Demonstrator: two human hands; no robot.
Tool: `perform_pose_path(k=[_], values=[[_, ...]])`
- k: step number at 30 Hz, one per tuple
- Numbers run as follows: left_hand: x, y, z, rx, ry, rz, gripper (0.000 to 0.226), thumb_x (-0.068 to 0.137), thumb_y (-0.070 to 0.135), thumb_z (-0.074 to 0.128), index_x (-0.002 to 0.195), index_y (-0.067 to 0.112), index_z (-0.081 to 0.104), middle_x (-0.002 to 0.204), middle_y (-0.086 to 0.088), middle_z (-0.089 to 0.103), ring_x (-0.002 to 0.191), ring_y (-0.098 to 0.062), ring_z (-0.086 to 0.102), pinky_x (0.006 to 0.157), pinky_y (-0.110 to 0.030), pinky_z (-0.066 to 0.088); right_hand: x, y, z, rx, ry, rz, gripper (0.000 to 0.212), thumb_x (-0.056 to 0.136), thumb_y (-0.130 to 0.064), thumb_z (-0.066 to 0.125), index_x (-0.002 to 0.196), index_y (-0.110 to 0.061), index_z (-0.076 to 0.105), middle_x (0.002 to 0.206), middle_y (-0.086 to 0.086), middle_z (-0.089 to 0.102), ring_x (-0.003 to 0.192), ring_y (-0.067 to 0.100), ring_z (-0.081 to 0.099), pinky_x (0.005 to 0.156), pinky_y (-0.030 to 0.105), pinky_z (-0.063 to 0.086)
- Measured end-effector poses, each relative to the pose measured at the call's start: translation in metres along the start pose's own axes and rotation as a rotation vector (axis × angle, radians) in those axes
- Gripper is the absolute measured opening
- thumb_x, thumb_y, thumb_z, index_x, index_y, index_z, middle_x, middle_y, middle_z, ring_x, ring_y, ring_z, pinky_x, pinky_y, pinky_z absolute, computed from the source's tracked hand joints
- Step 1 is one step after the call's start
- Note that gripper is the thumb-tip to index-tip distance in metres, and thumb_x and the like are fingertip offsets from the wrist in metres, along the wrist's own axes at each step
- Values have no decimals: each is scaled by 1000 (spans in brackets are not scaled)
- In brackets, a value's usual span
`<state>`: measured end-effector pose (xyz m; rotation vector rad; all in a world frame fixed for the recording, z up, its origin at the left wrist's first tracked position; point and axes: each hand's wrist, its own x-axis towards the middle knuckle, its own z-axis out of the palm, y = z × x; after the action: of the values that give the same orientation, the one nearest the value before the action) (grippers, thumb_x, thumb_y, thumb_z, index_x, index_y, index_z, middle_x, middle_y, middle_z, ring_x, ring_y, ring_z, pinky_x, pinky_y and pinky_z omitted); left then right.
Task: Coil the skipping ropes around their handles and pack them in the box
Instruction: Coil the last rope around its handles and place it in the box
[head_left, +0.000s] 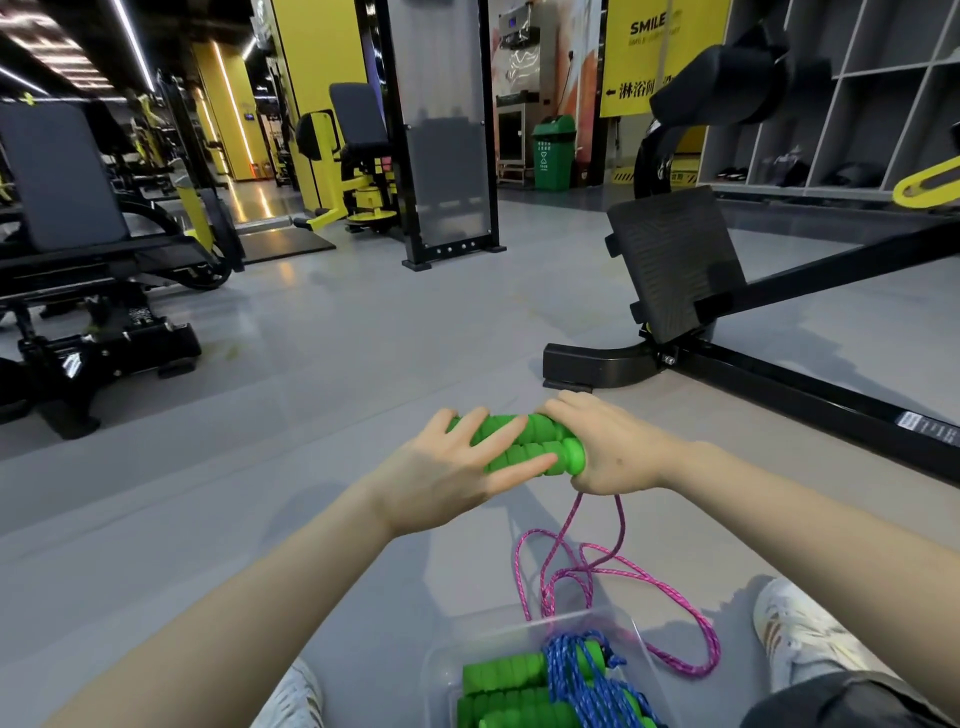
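Clear plastic box at the near edge holds ribbed green packed handles wound with braided blue rope. Farther out, the right hand curls round one end of two ribbed foam handles lying side by side, and the left hand presses straight fingers across them. Braided pink rope hangs in loose loops to the grey floor beside the box.

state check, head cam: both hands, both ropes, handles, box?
left hand: fingers straight, pressing on the green handles.
right hand: grips the green handles at one end.
green handles: held side by side, off the floor.
pink rope: uncoiled, hanging loose to the floor.
blue rope: coiled, lying in the clear box.
clear box: open, no lid on.
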<state>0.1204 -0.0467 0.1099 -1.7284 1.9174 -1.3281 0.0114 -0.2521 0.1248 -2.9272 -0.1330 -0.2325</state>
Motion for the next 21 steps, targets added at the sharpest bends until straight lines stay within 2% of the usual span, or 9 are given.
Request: perform_pose_path(k=[5,7,9,12,14,16,17,19,21], values=[[-3,-2,-3,22,-11,28,47,101,10,16,139,25,39,122,-9,60,85,-33,60,62,-35,49,0,1,1,121,15,11,64,64,-9,66,124,-20,48,99,-2,39,92,16,44,74,21,35],[-4,-5,-2,31,32,1,43,100,11,25,137,24,41,122,-7,59,86,-34,60,63,-35,48,1,1,-1,284,87,90,84,61,-9,72,136,-26,39,112,0,40,104,16,48,85,24,43],[-5,-9,1,30,82,-27,43,96,13,41,137,23,42,123,-8,57,88,-35,59,66,-37,47,0,1,-3,494,140,200,109,59,-9,80,146,-32,19,127,-2,35,123,14,43,99,30,42],[-9,-12,2,26,106,-33,43,95,12,43,137,22,42,123,-10,55,89,-35,59,67,-38,46,-4,-4,-8,840,36,332,125,63,-3,83,148,-38,-3,139,-6,31,127,11,39,103,30,41],[-14,-12,2,12,121,-63,43,97,11,37,138,22,41,125,-10,49,89,-35,59,67,-37,45,-8,-2,-15,1180,-44,391,109,72,11,70,148,-35,7,138,-1,43,112,20,55,92,29,45],[-15,-12,3,8,135,-91,46,94,10,41,139,22,39,127,-10,45,91,-36,59,68,-38,44,-12,3,-22,1356,-136,373,79,74,19,61,135,-24,38,118,4,60,93,26,66,85,31,46],[-14,-13,3,8,147,-118,51,90,9,50,139,22,39,127,-10,45,92,-37,58,68,-38,44,-13,4,-22,1314,-154,358,59,75,19,58,121,-17,51,103,5,66,84,25,67,82,30,46],[-7,-15,1,10,190,-213,62,83,10,66,138,21,41,127,-10,45,92,-36,56,67,-38,42,-12,3,-12,1190,-103,388,26,85,12,52,101,-8,59,71,5,65,65,22,61,70,26,49],[1,-17,-1,13,223,-278,62,82,8,67,137,19,42,127,-11,46,90,-36,56,66,-37,39,-7,0,2,1085,-31,481,14,95,-3,44,103,-5,55,52,3,52,49,19,52,63,30,47]])
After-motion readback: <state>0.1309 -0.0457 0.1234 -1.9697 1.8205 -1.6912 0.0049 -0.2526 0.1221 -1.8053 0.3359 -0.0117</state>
